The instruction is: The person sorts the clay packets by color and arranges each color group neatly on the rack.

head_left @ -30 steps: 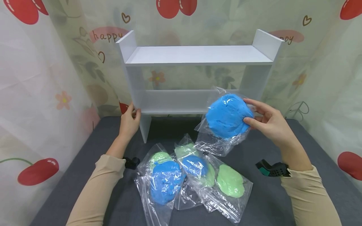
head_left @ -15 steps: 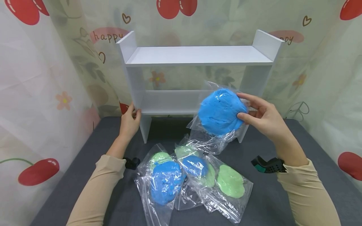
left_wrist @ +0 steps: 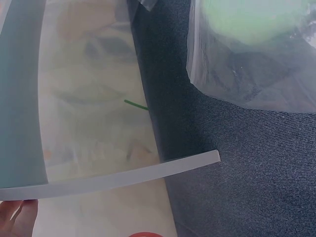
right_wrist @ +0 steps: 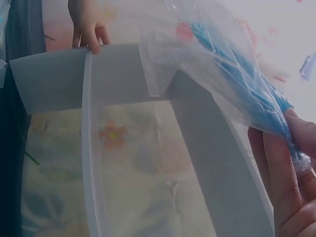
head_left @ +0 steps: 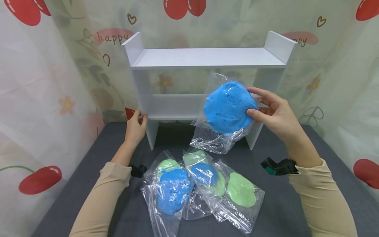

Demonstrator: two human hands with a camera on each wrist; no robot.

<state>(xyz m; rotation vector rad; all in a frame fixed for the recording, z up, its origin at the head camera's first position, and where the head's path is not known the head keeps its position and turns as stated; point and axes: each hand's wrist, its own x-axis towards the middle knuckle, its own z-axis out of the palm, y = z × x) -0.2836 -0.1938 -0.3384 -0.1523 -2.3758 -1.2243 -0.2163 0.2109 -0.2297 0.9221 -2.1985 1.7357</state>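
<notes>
A clear plastic bag holding a flat round lump of blue clay point(head_left: 226, 107) hangs in my right hand point(head_left: 275, 117), in front of the right part of the shelf. Thumb and fingers pinch the bag by its right edge; in the right wrist view the blue clay point(right_wrist: 247, 81) appears edge-on. My left hand point(head_left: 135, 128) rests against the left side panel of the white shelf point(head_left: 207, 57). In the left wrist view its fingertips point(left_wrist: 27, 212) touch the outer face of that panel point(left_wrist: 108, 181), with none showing on the inner face.
Several clear bags lie overlapping on the dark grey table point(head_left: 281, 210) before the shelf. They hold blue clay point(head_left: 173, 191) and light green clay point(head_left: 241, 190). A patterned curtain point(head_left: 71, 65) surrounds the table. The shelf has an upper board and a lower board point(head_left: 177, 107).
My right hand has carried the bagged blue clay leftward and then upward, away from the bags on the table. The left hand has stayed at the shelf's side.
</notes>
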